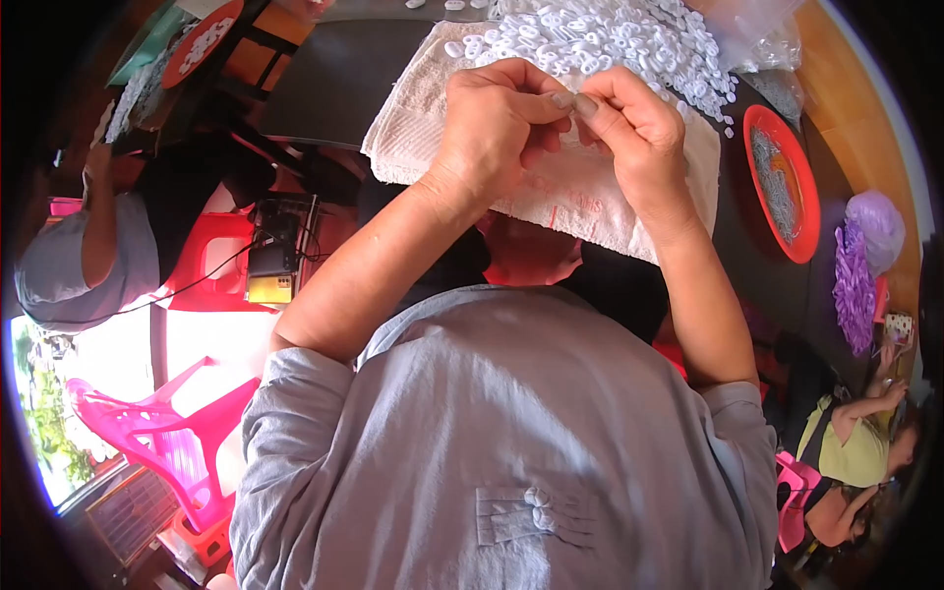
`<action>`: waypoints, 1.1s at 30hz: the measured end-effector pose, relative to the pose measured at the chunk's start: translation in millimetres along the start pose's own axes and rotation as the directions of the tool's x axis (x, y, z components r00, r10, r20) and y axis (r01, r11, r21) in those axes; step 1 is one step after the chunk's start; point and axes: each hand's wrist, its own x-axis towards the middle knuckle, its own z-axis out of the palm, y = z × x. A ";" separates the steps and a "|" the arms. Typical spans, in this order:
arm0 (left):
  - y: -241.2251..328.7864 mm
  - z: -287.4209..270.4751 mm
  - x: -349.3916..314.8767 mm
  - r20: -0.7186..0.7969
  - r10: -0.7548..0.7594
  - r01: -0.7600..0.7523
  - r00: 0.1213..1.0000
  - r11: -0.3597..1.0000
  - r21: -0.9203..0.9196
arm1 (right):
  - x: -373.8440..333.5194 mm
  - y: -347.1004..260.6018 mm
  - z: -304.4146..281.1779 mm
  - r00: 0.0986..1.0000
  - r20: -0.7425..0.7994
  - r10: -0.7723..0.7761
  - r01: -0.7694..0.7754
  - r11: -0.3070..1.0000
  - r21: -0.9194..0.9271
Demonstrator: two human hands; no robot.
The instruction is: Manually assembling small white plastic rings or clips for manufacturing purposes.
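Note:
My left hand [497,118] and my right hand [634,128] meet over a white towel [413,133] at the near edge of a dark table. Thumb and forefinger of each are pinched closed, the tips almost touching. Whatever lies between them is too small or hidden to make out. Just beyond my fingers, a heap of small white oval plastic pieces [590,39] spreads across the towel's far part and the table. Faint red lettering marks the towel below my hands.
To the right sits a red plate [812,211] holding small grey metal pieces, with a purple bundle [854,290] beyond it. Clear plastic bags [757,34] lie at the far right. Other people sit on both sides. A pink stool [167,423] stands at left.

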 end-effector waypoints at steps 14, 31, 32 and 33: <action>-13.8 -13.3 9.6 -0.001 0.060 -0.060 0.998 0.998 -0.023 | 13.0 -20.9 -38.8 0.984 -0.057 0.167 -0.164 0.745 -0.646; -16.9 -14.7 8.0 -0.024 0.108 -0.110 0.994 0.983 -0.144 | 29.6 -6.7 -21.0 0.935 0.333 -0.123 0.341 0.574 -0.744; -16.2 -15.1 7.6 -0.027 0.107 -0.110 0.994 0.983 -0.146 | 29.2 -11.2 -22.9 0.939 0.326 -0.106 0.322 0.600 -0.732; -14.7 -15.4 7.1 -0.027 0.104 -0.107 0.994 0.983 -0.148 | 30.4 -11.6 -25.3 0.938 0.329 -0.104 0.324 0.601 -0.731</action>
